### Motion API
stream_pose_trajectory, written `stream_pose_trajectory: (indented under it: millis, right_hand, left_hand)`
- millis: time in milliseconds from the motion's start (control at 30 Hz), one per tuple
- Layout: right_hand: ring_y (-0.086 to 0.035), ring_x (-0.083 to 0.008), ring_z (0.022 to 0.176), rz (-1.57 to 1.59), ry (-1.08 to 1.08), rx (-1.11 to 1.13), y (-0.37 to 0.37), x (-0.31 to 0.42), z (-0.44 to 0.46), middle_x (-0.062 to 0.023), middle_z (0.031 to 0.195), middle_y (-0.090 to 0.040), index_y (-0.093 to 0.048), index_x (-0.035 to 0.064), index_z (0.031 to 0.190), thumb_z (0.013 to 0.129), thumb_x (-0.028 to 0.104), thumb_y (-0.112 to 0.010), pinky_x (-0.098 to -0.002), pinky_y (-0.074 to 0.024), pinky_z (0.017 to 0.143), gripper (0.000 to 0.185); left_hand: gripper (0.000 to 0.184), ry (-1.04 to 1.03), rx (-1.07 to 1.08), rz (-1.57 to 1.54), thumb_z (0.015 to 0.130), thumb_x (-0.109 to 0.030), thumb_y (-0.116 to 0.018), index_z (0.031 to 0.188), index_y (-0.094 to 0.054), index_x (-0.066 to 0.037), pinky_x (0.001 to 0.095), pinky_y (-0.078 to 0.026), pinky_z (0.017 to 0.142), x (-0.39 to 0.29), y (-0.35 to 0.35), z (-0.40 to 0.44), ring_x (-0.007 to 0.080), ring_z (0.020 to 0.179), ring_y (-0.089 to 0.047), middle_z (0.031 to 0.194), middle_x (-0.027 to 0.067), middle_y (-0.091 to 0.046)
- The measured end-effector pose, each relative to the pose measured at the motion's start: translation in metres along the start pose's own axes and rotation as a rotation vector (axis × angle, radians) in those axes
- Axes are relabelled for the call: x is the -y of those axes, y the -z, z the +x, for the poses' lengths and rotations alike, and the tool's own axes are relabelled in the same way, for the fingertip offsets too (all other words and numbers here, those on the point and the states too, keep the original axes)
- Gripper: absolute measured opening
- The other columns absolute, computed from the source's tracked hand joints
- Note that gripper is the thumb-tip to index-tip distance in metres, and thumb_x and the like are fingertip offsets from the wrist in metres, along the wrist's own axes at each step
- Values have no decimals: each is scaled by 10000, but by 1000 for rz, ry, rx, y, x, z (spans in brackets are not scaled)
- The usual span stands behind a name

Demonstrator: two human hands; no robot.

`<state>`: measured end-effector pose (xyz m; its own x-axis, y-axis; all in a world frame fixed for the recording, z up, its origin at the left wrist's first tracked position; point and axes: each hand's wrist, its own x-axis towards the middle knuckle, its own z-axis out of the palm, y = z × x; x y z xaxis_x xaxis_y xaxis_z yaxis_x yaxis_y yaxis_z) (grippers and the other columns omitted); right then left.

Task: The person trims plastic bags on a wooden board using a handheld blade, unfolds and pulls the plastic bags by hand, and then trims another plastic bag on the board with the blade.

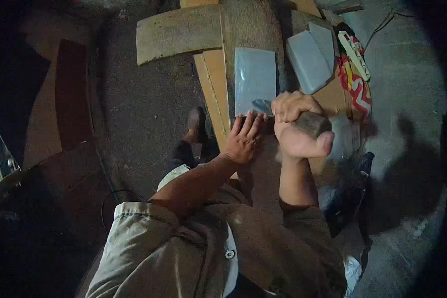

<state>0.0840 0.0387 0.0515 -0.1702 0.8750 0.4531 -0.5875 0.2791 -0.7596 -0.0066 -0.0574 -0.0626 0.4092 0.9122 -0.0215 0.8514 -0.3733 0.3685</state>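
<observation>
My left hand [243,136] lies flat, fingers stretched, at the near edge of a glossy pale grey sheet [256,74]. That sheet rests on a worn wooden board [251,30]. Just right of it, my right hand [298,124] is wrapped round a thick, dark wooden handle [313,124], whose blunt end shows above the thumb. From the far side of this fist, a grey blade-like piece [261,105] reaches left over the sheet's lower corner. It looks like part of the same tool, but the fingers hide the join.
More pale grey sheets [310,59] lie to the right, beside a white power strip [354,54] and a red patterned cloth [355,87]. A curved board [179,32] crosses at the far left. Tan board strips [213,89] lie beneath. A foot [196,124] rests on the dark floor.
</observation>
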Motion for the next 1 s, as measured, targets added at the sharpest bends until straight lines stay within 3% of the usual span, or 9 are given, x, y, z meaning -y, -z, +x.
stream_pose_trajectory:
  millis: [67,333,400,533,600,700,833,933,1000]
  right_hand:
    - [-422,-198,605,15,-8,-15,4,7,-2,-91,685,-456,-476,-13,716,762,791,-424,-319,-345,546,808]
    - [-402,-184,586,-38,-8,-46,17,14,0,-88,665,-438,-464,5,704,755,798,-416,-308,-329,544,797]
    - [-398,-186,587,-1,94,0,11,25,0,-91,658,-434,-456,1,708,772,734,-453,-311,-332,560,735]
    - [-397,-180,582,-95,-14,-48,24,23,0,-85,643,-430,-451,3,704,765,751,-450,-306,-333,557,751]
    - [-398,-181,583,-54,-9,-95,25,27,-2,-83,641,-431,-457,-2,708,758,759,-451,-306,-332,556,762]
    - [-401,-179,583,-52,62,-18,26,24,-1,-80,640,-435,-461,-8,701,781,719,-444,-305,-335,552,731]
    - [-418,-178,590,-78,36,-58,33,22,-3,-85,648,-453,-475,-10,705,773,720,-477,-300,-339,540,734]
    - [-423,-181,594,-90,52,-26,34,20,-7,-87,651,-457,-478,-7,708,779,722,-464,-300,-340,540,733]
    - [-422,-180,593,-122,53,-35,33,19,-8,-87,654,-460,-482,-2,703,790,723,-446,-307,-344,539,731]
  left_hand:
    - [677,7,-128,20,834,-343,-498,1412,-349,-25,555,-192,1096,1,-11,-3,392,1368,-233,1478,196,-266]
    - [692,-14,-59,87,829,-304,-500,1426,-309,-9,561,-197,1093,-1,-10,-4,388,1373,-224,1497,188,-221]
    - [690,-2,-105,-10,831,-297,-509,1429,-307,-19,554,-197,1095,0,-8,-3,386,1370,-232,1492,190,-226]
    - [681,5,-38,138,836,-289,-514,1431,-307,-29,551,-187,1100,-2,-6,-1,385,1370,-227,1489,191,-229]
    - [697,44,-68,-29,841,-291,-517,1443,-281,-31,547,-172,1107,-3,-2,-2,375,1379,-210,1489,183,-231]
    - [645,21,7,121,867,-295,-491,1428,-317,-29,547,-165,1108,-1,-6,-1,366,1386,-193,1496,177,-225]
    - [576,52,-72,26,897,-293,-449,1409,-367,-41,560,-143,1111,-4,-19,-3,366,1389,-187,1504,174,-210]
    - [641,18,-74,222,859,-315,-489,1438,-333,-89,504,-238,1056,-3,-20,-8,328,1380,-240,1494,141,-252]
    - [584,36,65,225,864,-313,-489,1397,-410,-86,500,-274,1003,-5,-13,-7,328,1367,-264,1501,135,-243]
